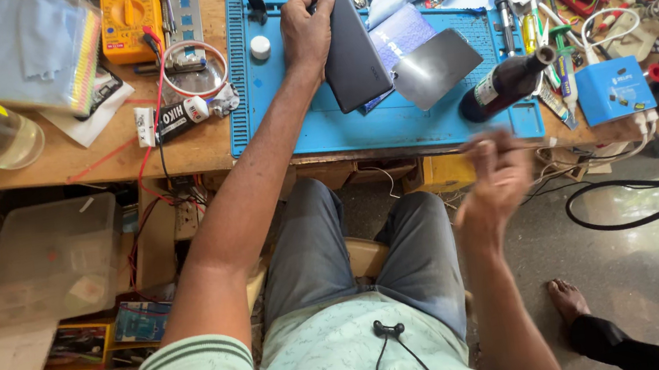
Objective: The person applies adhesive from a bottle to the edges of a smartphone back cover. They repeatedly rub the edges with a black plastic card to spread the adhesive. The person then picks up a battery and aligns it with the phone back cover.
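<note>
One dark phone (353, 62) is gripped on edge by the left hand (307, 26) upon the blue mat (289, 123), while the blurred right hand (495, 183), grip indeterminable, is raised below that mat; slippage is judged possible, the single-handed hold being insecure.

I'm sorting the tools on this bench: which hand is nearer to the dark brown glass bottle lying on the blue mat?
Right. The right hand hovers, blurred, just below the dark brown glass bottle, off the blue mat. The left hand grips a dark grey phone farther left.
</note>
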### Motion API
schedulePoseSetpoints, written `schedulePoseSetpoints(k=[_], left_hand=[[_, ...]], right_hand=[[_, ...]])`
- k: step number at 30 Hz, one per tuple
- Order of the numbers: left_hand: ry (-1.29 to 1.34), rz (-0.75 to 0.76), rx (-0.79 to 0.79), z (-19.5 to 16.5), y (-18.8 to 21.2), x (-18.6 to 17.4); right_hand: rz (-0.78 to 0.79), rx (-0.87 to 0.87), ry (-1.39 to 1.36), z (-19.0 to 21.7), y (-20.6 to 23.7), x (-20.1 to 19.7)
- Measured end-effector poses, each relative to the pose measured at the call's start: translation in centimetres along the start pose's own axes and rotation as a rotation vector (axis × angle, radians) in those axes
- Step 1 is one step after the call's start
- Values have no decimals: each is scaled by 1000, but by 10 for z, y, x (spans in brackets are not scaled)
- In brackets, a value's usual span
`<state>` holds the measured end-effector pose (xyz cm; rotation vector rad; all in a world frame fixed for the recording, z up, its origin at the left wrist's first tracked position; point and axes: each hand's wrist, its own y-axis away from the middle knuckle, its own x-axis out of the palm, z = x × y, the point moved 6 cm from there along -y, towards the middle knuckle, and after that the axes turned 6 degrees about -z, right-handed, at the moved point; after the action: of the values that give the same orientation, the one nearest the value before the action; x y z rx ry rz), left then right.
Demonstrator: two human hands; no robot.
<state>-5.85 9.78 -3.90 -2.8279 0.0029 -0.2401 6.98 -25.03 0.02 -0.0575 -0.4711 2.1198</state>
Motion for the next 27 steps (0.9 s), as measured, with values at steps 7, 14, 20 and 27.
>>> schedulePoseSetpoints(k=[7, 14, 20, 27], left_hand=[[112, -16, -36, -13, 5, -3], [173, -64, 43, -30, 7, -7], [69, -155, 176, -39, 10, -13], [-188, -217, 267, -47, 11, -14]], right_hand=[[222, 491, -373, -34, -25, 65], [267, 411, -197, -28, -63, 96], [365, 266, -27, -16, -67, 111], [486, 56, 198, 12, -69, 124]])
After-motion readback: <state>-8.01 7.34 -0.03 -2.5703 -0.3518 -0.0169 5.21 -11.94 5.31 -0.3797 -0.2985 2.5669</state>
